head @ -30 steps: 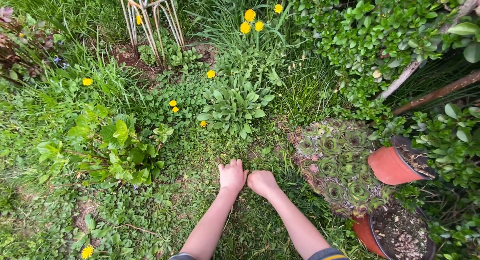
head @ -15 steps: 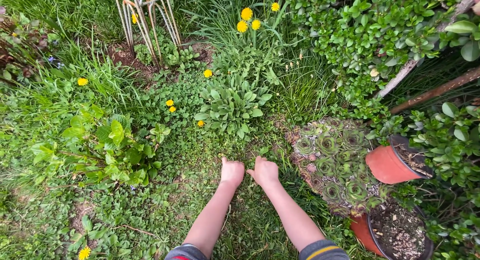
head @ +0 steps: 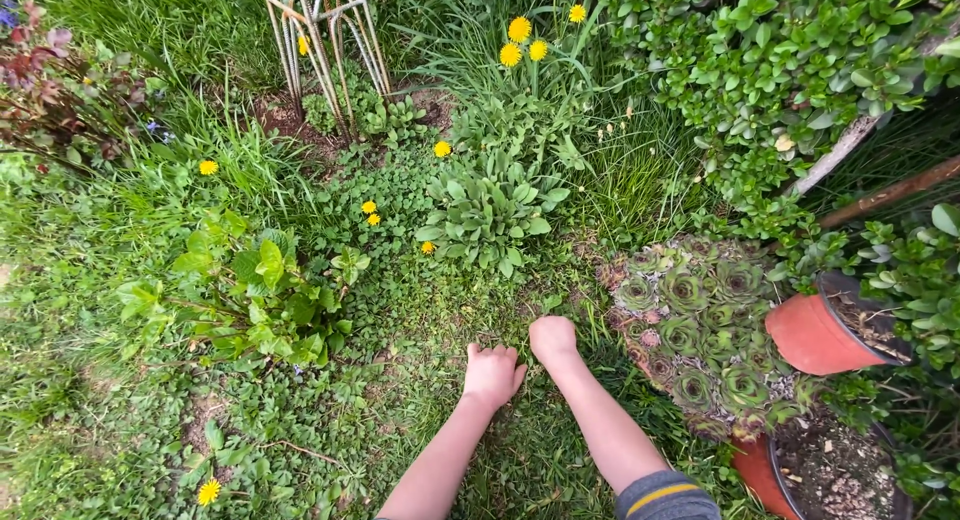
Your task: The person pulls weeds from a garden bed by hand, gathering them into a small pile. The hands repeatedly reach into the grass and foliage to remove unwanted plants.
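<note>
Left hand (head: 492, 374): fingers curled down into the grass (head: 440, 320), knuckles up, tips buried among the blades. Cannot tell whether anything is pinched between them. Right hand (head: 553, 339): closed in a loose fist, also pressed into the grass, just ahead of and beside the left; whether it grips blades or stems is hidden. The two hands sit close together, nearly touching. Both forearms bare; a grey sleeve (head: 665, 495) with a yellow stripe shows on the right arm at the bottom edge.

The grass patch under the hands is low and mixed with small-leaved weeds. Just right of the right hand: a clump of rosette succulents (head: 700, 330), green with dark centres. Beyond it, a tilted terracotta pot (head: 820, 335); a second pot (head: 810, 475) with soil lies at the lower right. Ahead of the hands: a broad-leaved plant (head: 490, 215). Left: a leafy shrub (head: 260, 290). Dandelions (head: 520, 40) scattered farther out. A metal frame (head: 325, 30) stands at the top.
</note>
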